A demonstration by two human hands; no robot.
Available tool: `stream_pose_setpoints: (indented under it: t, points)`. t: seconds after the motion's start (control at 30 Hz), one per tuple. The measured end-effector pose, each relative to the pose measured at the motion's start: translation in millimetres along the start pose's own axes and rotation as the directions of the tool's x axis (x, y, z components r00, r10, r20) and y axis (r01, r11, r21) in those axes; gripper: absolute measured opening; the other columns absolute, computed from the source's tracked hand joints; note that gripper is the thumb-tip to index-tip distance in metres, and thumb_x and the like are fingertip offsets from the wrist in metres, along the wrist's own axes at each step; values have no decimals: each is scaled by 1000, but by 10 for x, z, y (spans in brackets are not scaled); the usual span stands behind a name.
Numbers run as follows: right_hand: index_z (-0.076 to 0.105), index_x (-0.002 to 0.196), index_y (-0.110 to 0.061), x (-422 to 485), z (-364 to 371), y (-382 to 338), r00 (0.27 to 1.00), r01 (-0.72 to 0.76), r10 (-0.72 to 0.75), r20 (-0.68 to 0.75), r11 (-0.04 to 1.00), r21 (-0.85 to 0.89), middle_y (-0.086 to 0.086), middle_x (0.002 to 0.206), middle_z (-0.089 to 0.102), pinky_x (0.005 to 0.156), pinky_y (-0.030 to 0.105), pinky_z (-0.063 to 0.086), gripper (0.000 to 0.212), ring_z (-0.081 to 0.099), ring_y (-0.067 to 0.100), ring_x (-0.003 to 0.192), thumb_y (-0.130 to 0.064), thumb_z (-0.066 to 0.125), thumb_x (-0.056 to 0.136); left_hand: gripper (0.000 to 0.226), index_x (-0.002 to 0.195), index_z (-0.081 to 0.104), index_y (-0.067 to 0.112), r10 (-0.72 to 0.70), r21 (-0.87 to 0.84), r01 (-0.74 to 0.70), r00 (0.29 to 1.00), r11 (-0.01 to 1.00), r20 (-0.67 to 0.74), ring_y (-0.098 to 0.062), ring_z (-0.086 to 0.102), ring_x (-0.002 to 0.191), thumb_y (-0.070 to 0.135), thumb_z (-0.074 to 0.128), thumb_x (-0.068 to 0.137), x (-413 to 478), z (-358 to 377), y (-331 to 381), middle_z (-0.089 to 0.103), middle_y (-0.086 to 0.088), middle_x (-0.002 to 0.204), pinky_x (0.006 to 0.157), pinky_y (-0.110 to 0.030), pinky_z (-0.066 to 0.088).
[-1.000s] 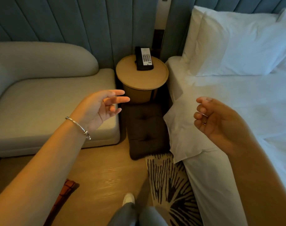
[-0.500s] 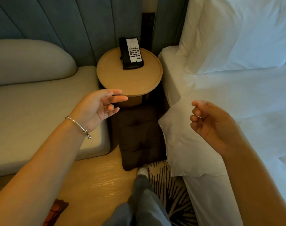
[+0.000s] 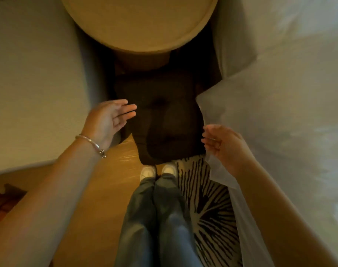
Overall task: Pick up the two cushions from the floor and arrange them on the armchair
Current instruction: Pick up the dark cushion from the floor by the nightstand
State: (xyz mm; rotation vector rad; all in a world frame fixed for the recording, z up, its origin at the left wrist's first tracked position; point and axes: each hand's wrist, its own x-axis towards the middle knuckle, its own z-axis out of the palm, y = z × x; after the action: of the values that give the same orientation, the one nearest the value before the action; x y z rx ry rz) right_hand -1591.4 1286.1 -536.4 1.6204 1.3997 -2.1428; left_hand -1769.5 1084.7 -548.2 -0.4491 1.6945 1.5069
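A dark brown tufted cushion [image 3: 166, 120] lies flat on the floor between the pale armchair [image 3: 33, 89] on the left and the bed on the right. My left hand [image 3: 110, 118] hovers open above the cushion's left edge, fingers spread and pointing right, holding nothing. My right hand [image 3: 222, 145] is open at the cushion's right edge, fingers loosely curled, against the hanging white bed sheet [image 3: 270, 116]. A second, orange-brown checked cushion [image 3: 0, 207] shows partly at the lower left edge on the floor.
A round wooden side table [image 3: 141, 26] stands just beyond the brown cushion, overhanging its far end. My two feet in white shoes [image 3: 158, 170] stand at the cushion's near edge. A black-and-cream patterned rug [image 3: 208, 205] lies by the bed.
I have stepped forward and bent down, so the view now looks straight down. Both hands have dropped lower toward the brown cushion, one on each side. The phone has left the view.
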Motion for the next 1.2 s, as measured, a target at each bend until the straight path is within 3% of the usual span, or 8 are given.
stream_pose_setpoints:
  t: [0.17,0.37,0.5,0.67,0.83,1.0,1.1,1.2]
  points:
    - [58,105,-22,1438,48,792,995,-81,75,-69,993,-90,-1,112,62,88,29,46,17,59,15,106,-22,55,89,26,115,54,16,-47,64,52,996,997,-78,-11,60,105,15,43,92,1294,122,-883,64,3,110,96,-32,40]
    - [37,139,-23,2689,-178,1242,988,-83,48,-147,968,-238,0,144,40,99,32,34,61,39,19,128,-41,57,85,37,127,51,18,-214,-9,218,953,976,-215,-8,52,101,23,47,90,2360,-22,-1682,56,5,118,85,-31,37]
    - [36,138,-23,3298,-305,1438,981,-78,20,-192,950,-302,-1,145,41,92,29,32,63,40,12,120,-45,57,83,37,124,52,12,-252,-41,252,918,967,-307,-12,57,86,27,48,91,2879,-74,-2089,60,2,102,64,-22,42]
    - [44,133,-18,3812,-342,1664,985,-101,38,-170,921,-377,2,141,45,90,32,30,62,42,18,123,-51,55,82,49,134,47,17,-311,-111,290,891,951,-332,-22,54,117,37,48,90,3322,-149,-2472,56,-5,132,101,-35,42]
    - [36,140,-24,4213,-312,1760,983,-77,3,-185,916,-393,-3,147,41,106,36,29,83,38,22,132,-66,57,72,60,139,43,19,-337,-217,284,901,934,-273,-25,49,125,50,44,87,3590,-277,-2724,52,-5,140,108,-39,37]
    - [40,139,-26,4484,-428,1753,991,-35,4,-130,970,-241,-3,144,45,109,37,32,69,43,19,130,-63,48,80,59,136,47,21,-309,-243,252,921,937,-236,-23,47,127,54,36,89,3717,-415,-2937,51,-4,141,109,-38,35]
    - [39,139,-29,4446,-342,1804,984,2,-39,-172,978,-209,-5,147,42,113,40,27,80,39,17,133,-72,49,72,57,136,46,18,-299,-266,222,907,938,-296,-21,49,123,52,38,90,3622,-365,-2961,51,-5,140,108,-34,36]
    - [42,137,-32,4128,-271,1776,988,45,-75,-137,977,-208,-8,144,46,112,40,28,84,44,14,129,-76,50,66,56,133,50,18,-302,-241,230,896,943,-325,-17,54,103,52,37,90,3355,-252,-2861,57,-3,130,89,-27,42]
